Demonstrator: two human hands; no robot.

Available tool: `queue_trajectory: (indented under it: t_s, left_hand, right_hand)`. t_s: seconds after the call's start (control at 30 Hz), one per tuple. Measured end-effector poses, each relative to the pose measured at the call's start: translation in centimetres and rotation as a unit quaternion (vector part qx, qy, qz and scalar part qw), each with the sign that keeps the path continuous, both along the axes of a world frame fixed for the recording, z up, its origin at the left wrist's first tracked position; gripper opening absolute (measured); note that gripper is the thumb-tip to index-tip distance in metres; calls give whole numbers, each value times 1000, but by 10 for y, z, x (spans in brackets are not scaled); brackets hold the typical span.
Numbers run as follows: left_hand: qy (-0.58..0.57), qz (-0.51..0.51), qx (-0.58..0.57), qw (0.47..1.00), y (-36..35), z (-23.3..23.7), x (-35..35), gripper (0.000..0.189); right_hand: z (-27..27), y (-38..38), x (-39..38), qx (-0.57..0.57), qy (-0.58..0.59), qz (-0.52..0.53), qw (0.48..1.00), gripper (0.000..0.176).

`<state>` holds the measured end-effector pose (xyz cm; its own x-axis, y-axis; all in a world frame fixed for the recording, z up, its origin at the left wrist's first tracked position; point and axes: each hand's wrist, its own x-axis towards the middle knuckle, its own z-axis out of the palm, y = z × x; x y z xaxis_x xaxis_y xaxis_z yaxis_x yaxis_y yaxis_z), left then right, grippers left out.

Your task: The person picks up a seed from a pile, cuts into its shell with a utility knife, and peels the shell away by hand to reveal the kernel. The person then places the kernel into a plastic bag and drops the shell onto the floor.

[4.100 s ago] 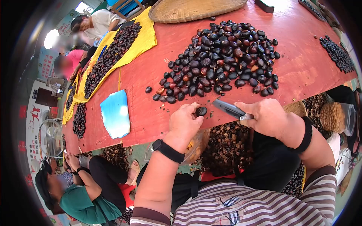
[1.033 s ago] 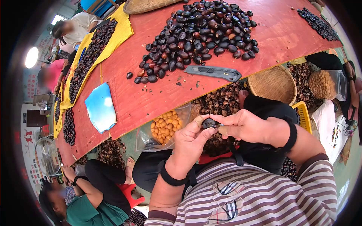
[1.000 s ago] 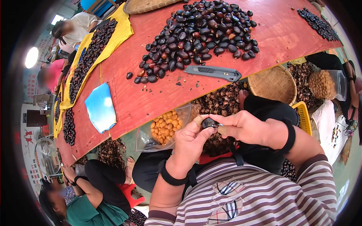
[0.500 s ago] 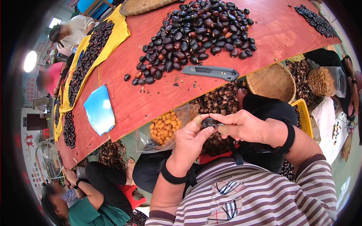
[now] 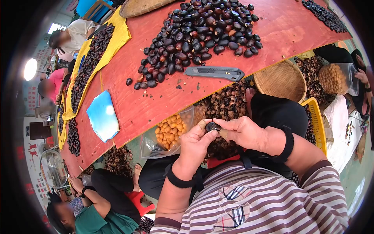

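My left hand and my right hand meet over my lap, both pinching one dark chestnut between their fingertips. A grey utility knife lies on the red table near its front edge, untouched. Behind the knife spreads a big pile of dark chestnuts. Just below the table edge, left of my hands, a clear plastic bag holds several peeled yellow kernels.
A heap of shell scraps lies under the table. To the right are a woven basket, a yellow crate and a jar of kernels. A blue sheet lies on the table. Other people sit at left.
Four seconds ago I held the knife and a chestnut at the table edge. The knife now lies on the table and both hands work the chestnut over my lap, barely moving in the last second.
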<state>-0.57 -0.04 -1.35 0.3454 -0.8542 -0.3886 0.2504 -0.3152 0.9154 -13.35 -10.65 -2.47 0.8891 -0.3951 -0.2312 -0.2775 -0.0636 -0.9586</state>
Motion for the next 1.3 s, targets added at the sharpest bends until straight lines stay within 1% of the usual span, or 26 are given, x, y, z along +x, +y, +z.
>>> queue_trajectory:
  t_s: [0.07,0.17,0.27,0.37,0.47,0.53,0.57,0.6,0.63,0.67,0.7,0.73,0.77,0.8,0.83,0.87,0.9,0.93,0.97,1.0,1.03,1.07,1.13,1.2,1.23,1.3]
  left_hand:
    - [22,6,-4,1000,-1,-1,0,32]
    - [35,3,-5,999,-2,-2,-1,31]
    - [34,-6,-7,999,-2,-4,-1,30]
    - [22,-7,-9,1000,-1,-8,-2,30]
    - [-9,-26,0,1000,0,-14,-1,30]
    - [-14,-32,5,999,-1,-12,1,30]
    - [-4,-33,8,999,-3,-8,0,30]
    - [7,-32,12,999,-3,-6,-1,30]
    - [-5,-16,-4,1000,-6,-10,-2,29]
    - [-31,-21,-1,999,-6,-11,0,29]
    - [-56,-31,3,998,-5,-11,2,28]
    - [-77,-46,7,996,-5,-10,3,28]
    - [-99,-64,7,993,-7,-4,3,26]
    - [-110,-76,8,991,-7,-4,4,25]
    - [-79,-65,53,993,-8,2,4,26]
    - [-62,-40,80,994,-13,19,-5,26]
    - [-16,0,79,997,-16,26,-12,30]
    - [-19,11,68,997,-12,17,-7,33]
    - [13,29,65,997,-8,14,-4,36]
    - [22,13,60,998,-8,12,-3,35]
    - [28,-5,71,997,-10,13,-2,33]
    - [29,-22,83,996,-6,0,15,29]
    - [-15,-22,112,993,-12,9,9,25]
    - [-53,-96,133,985,-10,14,23,32]
    - [-48,-84,139,986,-11,22,17,31]
    - [-26,-128,198,972,-18,48,12,30]
  right_hand:
    - [-11,4,1,-87,-63,-26,994,32]
    - [-7,2,2,-184,-30,-8,982,28]
    - [-2,4,3,-266,1,-22,964,26]
    - [-9,-1,6,-211,-27,-6,977,26]
    - [-13,-2,8,-18,-37,-28,999,26]
    - [-16,-3,7,-69,35,0,997,27]
    - [-15,-3,7,-123,36,4,992,26]
    - [-15,-2,7,-128,18,-11,992,26]
    - [-17,-1,8,-135,1,-25,991,26]
    - [-19,-2,10,-141,-17,-42,989,25]
    - [-19,-5,11,-100,-37,-46,993,23]
    - [-20,-2,15,-8,-80,-80,994,20]
    - [-18,1,15,40,-67,-101,992,19]
    - [-26,-1,16,0,-74,-63,995,24]
    - [-33,1,21,-78,-68,-54,993,21]
    - [-22,0,18,-268,-35,-9,963,20]
    - [-25,4,20,-263,-36,-36,963,22]
    - [-21,3,21,-287,-20,-3,958,27]
    - [-20,6,20,-238,-22,-25,971,30]
    - [-10,9,14,-181,-38,-89,979,14]
    - [-4,12,8,-153,-70,-104,980,15]
    - [-2,12,3,-140,-74,-96,983,14]
    - [-14,16,9,-159,-105,-140,972,14]
    - [-17,16,4,-160,-194,-145,957,14]
    - [-11,15,-2,-175,-206,-107,957,14]
    - [-9,14,-7,-122,-226,-115,960,13]
